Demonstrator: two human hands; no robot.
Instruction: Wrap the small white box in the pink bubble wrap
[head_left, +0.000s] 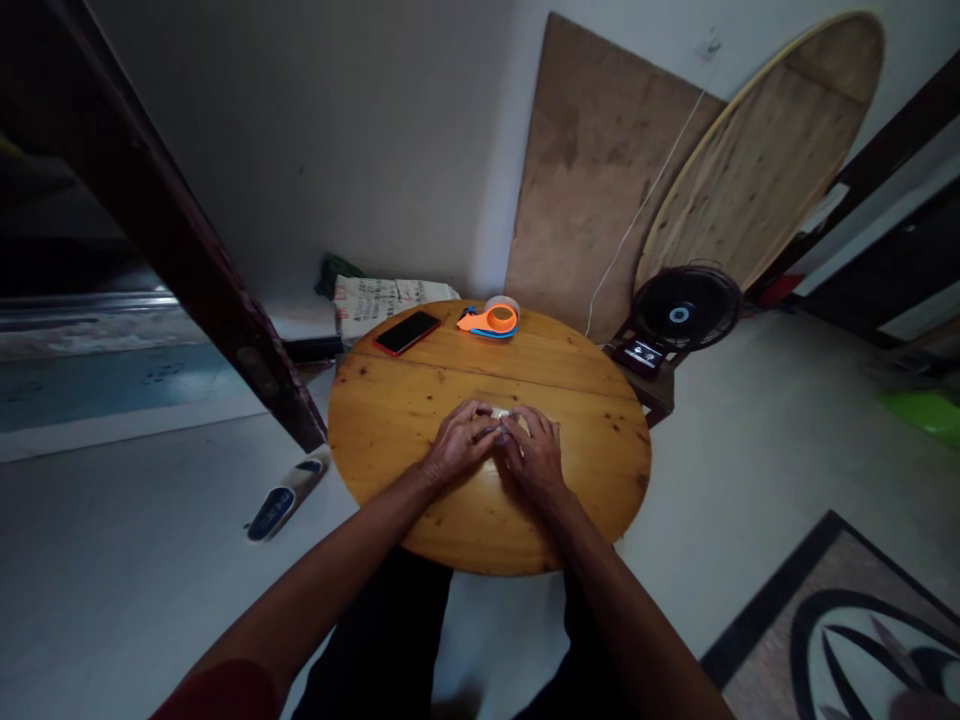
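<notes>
Both of my hands meet over the middle of a round wooden table [390,420]. My left hand [463,440] has its fingers bent inward, and their tips reach those of my right hand [534,450], whose fingers are curled too. Between the fingertips shows a small, pale, shiny item [500,412]; the fingers cover most of it, and I cannot make out what it is. Beyond the hands, near the far edge, lies an orange and blue tape dispenser [491,319]. A phone with a red edge [407,333] lies flat to its left.
A black fan [684,308] stands on a low stand right of the table. Behind it, a brown board [592,170] and an oval wooden panel [772,150] lean on the wall. A printed sack [367,303] is behind the table, and a slipper [281,500] lies on the floor.
</notes>
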